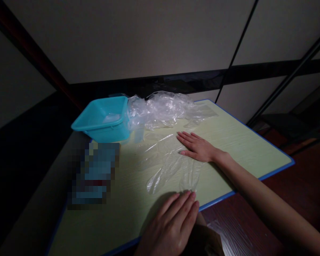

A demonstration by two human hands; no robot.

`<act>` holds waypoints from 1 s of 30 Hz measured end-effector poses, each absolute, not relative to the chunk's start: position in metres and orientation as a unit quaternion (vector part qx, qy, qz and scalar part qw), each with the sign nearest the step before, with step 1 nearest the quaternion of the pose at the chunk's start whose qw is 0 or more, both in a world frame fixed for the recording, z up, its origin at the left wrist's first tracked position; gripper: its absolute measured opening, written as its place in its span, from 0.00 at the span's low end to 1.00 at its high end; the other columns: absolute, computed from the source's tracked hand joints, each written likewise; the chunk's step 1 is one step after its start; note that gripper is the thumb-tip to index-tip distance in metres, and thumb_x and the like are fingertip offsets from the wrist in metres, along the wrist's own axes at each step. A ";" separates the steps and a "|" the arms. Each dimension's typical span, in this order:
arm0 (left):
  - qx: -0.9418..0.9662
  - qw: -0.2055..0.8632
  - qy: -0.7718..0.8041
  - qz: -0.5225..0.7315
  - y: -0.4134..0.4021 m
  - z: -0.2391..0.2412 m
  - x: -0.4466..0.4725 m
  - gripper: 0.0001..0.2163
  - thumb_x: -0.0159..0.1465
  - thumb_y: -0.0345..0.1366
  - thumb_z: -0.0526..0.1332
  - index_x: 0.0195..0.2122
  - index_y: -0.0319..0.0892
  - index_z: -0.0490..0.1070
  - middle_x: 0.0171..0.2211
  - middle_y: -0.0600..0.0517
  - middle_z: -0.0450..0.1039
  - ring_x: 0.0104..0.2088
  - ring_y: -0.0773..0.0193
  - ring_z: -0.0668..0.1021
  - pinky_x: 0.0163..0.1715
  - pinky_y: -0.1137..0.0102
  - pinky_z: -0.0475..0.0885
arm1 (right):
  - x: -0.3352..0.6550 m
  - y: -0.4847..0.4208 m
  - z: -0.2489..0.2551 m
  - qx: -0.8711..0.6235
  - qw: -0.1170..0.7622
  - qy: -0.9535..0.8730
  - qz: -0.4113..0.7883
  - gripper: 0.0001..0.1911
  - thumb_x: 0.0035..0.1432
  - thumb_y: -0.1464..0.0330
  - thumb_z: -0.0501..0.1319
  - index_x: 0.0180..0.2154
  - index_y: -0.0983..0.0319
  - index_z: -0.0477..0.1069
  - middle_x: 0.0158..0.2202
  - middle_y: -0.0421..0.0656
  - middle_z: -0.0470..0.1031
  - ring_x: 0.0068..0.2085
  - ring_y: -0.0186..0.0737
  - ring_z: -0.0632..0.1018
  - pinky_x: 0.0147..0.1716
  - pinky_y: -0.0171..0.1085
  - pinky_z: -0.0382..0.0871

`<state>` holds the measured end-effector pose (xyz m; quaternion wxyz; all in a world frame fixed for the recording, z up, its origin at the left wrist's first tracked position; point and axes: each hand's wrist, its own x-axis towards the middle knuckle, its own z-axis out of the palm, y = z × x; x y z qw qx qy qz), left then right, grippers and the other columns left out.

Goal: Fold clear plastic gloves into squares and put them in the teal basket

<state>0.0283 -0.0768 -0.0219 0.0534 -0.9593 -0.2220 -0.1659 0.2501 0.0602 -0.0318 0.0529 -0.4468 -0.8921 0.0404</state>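
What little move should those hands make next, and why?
Perhaps the left hand should gently smooth the near end of the clear plastic: its fingertips are already at that edge, creases show there, and the right hand lies flat farther up, seemingly steadying it.

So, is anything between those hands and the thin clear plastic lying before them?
Nothing visible: the right hand lies flat on the clear plastic, and the left hand meets its near end.
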 end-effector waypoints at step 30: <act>-0.948 -0.002 -0.237 -0.211 -0.081 -0.026 0.029 0.16 0.68 0.30 0.42 0.48 0.38 0.67 0.49 0.50 0.71 0.50 0.65 0.70 0.47 0.69 0.68 | 0.251 0.061 -0.036 -0.449 0.067 -0.890 0.038 0.39 0.58 0.46 0.37 0.62 0.64 0.43 0.63 0.49 0.43 0.63 0.45 0.48 0.59 0.47 0.45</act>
